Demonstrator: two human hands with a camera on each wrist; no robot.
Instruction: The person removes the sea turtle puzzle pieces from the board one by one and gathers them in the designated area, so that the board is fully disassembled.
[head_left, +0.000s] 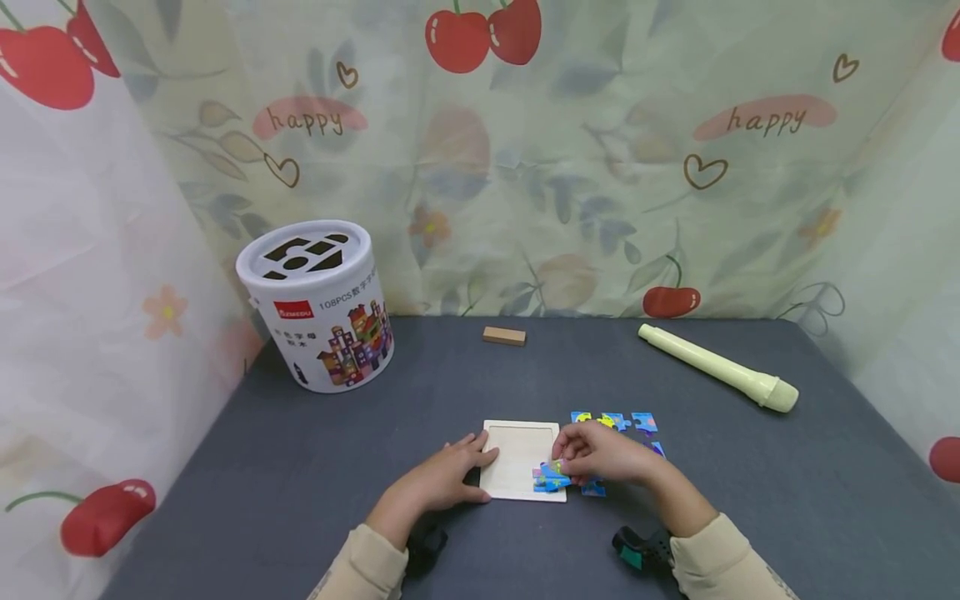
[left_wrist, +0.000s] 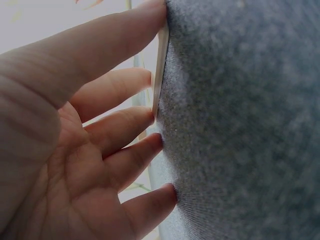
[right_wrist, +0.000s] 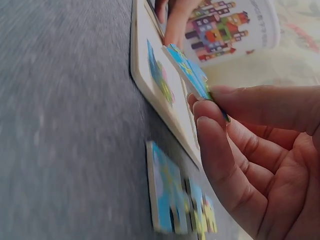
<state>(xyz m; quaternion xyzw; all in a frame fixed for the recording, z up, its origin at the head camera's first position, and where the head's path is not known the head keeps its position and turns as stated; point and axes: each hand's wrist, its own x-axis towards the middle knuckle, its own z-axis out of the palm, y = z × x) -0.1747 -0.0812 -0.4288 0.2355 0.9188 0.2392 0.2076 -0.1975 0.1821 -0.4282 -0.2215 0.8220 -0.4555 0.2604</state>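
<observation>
My right hand (head_left: pixel 609 454) pinches a blue-and-yellow jigsaw piece (right_wrist: pixel 189 72) between thumb and fingertips, tilted above the wooden puzzle tray (head_left: pixel 512 457). Inside the tray, at its lower right corner, lies another jigsaw piece (right_wrist: pixel 159 75), partly covered in the head view by the held one. My left hand (head_left: pixel 447 477) rests at the tray's left side, fingers spread, the thumb near the lower corner. Up close in the left wrist view, the thumb and fingertips touch the thin tray edge (left_wrist: pixel 160 67) and the dark tabletop.
Loose jigsaw pieces (head_left: pixel 615 421) lie to the right of the tray, some behind my right hand. Farther back are a small wooden block (head_left: pixel 504 336) and a pale yellow toy microphone (head_left: pixel 716 367). A white block bucket (head_left: pixel 322 312) stands at the back left, before a printed curtain.
</observation>
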